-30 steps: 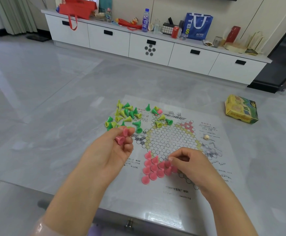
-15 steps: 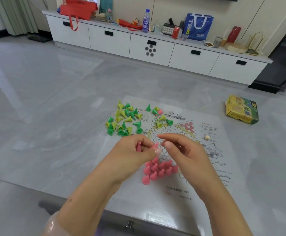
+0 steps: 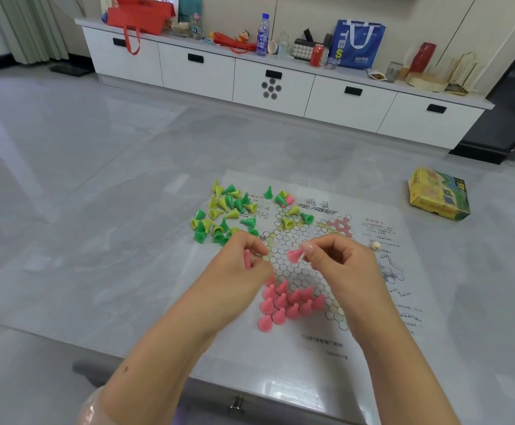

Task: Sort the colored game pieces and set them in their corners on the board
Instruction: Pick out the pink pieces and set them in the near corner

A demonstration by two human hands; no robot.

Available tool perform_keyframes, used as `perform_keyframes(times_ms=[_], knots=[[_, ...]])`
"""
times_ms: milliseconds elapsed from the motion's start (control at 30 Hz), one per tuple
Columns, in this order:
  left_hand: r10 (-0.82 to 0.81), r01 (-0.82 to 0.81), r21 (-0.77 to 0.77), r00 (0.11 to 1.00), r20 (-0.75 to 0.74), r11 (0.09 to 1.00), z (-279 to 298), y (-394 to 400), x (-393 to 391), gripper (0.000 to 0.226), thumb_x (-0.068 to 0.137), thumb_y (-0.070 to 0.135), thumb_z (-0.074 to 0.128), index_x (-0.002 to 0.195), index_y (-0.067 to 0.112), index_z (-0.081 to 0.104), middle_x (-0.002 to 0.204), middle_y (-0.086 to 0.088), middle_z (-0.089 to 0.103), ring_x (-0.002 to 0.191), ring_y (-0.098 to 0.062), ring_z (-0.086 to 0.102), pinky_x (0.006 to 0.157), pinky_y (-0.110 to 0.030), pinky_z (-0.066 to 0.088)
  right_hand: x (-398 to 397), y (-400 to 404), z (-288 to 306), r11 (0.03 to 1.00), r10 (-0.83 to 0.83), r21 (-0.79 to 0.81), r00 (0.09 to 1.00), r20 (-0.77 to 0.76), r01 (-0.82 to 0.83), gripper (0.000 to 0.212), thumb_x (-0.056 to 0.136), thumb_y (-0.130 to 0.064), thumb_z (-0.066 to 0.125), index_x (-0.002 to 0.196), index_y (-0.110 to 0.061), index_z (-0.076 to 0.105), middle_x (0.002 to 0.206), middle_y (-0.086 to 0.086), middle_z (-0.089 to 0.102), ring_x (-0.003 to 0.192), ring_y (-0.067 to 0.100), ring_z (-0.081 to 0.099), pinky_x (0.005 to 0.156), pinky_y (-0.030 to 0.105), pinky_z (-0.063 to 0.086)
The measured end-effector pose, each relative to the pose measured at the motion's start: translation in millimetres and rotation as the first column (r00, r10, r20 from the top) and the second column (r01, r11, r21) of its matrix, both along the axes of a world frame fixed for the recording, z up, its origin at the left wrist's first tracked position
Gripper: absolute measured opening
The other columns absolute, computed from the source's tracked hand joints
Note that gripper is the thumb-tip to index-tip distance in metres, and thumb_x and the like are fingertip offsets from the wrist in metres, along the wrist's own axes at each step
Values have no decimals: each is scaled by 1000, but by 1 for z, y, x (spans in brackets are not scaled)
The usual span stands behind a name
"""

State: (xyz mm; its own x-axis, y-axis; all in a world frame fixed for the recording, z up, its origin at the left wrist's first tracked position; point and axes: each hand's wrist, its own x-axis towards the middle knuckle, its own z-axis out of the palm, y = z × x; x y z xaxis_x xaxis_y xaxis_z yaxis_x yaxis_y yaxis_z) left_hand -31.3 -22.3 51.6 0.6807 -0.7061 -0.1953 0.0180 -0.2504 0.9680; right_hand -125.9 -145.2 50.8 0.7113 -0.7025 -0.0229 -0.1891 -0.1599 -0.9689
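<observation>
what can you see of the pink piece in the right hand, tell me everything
The pink piece is a small cone-shaped pawn with a flared base, in what looks like smooth plastic. The right hand pinches its narrow end between thumb and fingertips, so it lies tilted with the wide base pointing left. It hangs in the air above the printed hexagon grid of the board, touching nothing but the fingers. It sits beyond the pink cluster standing at the board's near corner.

Hands separated since half a second ago: right hand (image 3: 339, 262) now pinches one pink piece (image 3: 295, 255), drawn away from left hand (image 3: 244, 271), which retains another.
</observation>
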Motion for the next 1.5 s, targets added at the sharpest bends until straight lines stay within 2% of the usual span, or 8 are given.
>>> perform_keyframes(times_ms=[100, 200, 367, 500, 867, 1133, 1333, 1500], knots=[[44, -44, 9, 999, -31, 999, 2, -1, 4, 21, 88, 5, 39, 84, 23, 49, 74, 1, 47, 65, -12, 43, 62, -24, 36, 1, -11, -9, 995, -78, -81, 984, -160, 66, 14, 84, -16, 63, 72, -15, 69, 74, -9, 72, 69, 5, 62, 61, 17, 46], [47, -47, 7, 999, -16, 999, 2, -2, 7, 25, 89, 2, 34, 83, 22, 48, 77, 2, 50, 67, -12, 43, 62, -24, 35, 1, -12, -14, 999, -39, 0, 961, -274, 41, 17, 85, -12, 61, 69, -11, 67, 58, -12, 68, 54, 14, 59, 58, 33, 50], [51, -54, 72, 998, 42, 996, -2, 1, 10, 25, 88, 3, 35, 81, 25, 46, 82, 1, 51, 67, -11, 44, 63, -25, 35, 3, -10, -14, 999, -6, -43, 930, -366, -10, 18, 82, -10, 62, 66, -16, 66, 52, -5, 65, 48, 12, 60, 52, 29, 49], [90, -94, 79, 995, 53, 992, -2, 2, 11, 27, 87, 3, 35, 80, 25, 47, 80, 0, 52, 67, -15, 42, 61, -28, 34, 3, -9, -15, 998, 0, -53, 928, -373, -21, 17, 82, -12, 63, 66, -14, 66, 61, 6, 69, 54, 22, 62, 53, 34, 47], [118, -127, 105, 989, 88, 986, -3, 2, 11, 24, 86, 4, 39, 77, 25, 46, 76, 1, 49, 62, -14, 42, 37, -10, 28, 2, -10, -18, 991, 33, -105, 922, -385, -79, 14, 82, -12, 64, 68, -11, 67, 65, 5, 71, 54, 14, 62, 53, 28, 46], [110, -121, 122, 990, 94, 985, 0, 3, 10, 22, 87, 6, 40, 79, 25, 46, 78, 3, 50, 63, -13, 43, 39, -10, 31, 2, -10, -17, 992, 49, -87, 922, -383, -89, 12, 83, -9, 63, 71, -9, 67, 66, 8, 71, 51, 13, 61, 49, 23, 47], [91, -102, 137, 992, 82, 985, 3, 3, 8, 22, 88, 6, 39, 80, 25, 47, 77, 5, 49, 66, -15, 43, 52, -22, 32, 2, -10, -17, 991, 50, -92, 921, -386, -93, 13, 83, -12, 63, 71, -10, 67, 62, 4, 70, 51, 11, 61, 53, 27, 48], [81, -94, 145, 993, 89, 985, 3, 3, 8, 21, 88, 6, 40, 80, 25, 47, 77, 3, 50, 70, -17, 44, 55, -24, 33, 2, -10, -18, 992, 51, -86, 925, -377, -90, 14, 83, -10, 63, 69, -10, 66, 61, 4, 70, 47, 9, 60, 44, 17, 44]])
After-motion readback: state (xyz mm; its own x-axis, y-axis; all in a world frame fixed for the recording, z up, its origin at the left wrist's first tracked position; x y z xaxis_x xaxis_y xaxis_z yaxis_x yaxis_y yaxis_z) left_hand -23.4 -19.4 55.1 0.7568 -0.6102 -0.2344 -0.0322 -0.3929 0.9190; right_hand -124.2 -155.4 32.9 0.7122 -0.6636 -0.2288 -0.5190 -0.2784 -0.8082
